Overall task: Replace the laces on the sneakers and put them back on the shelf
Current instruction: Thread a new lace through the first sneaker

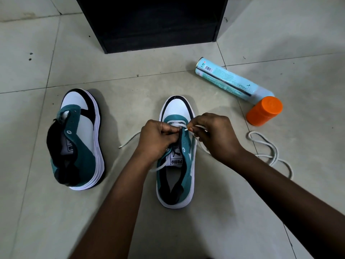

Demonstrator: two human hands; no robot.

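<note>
From the head camera I see my two forearms coming in from the lower edge of the frame, both bare, with no sleeves showing. My left hand (158,139) and right hand (216,135) wear no gloves, rings, watch or bands. One fingertip at frame centre looks orange-tinted.

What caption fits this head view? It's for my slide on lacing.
Both hands thread a white lace through the right-hand sneaker.
</note>
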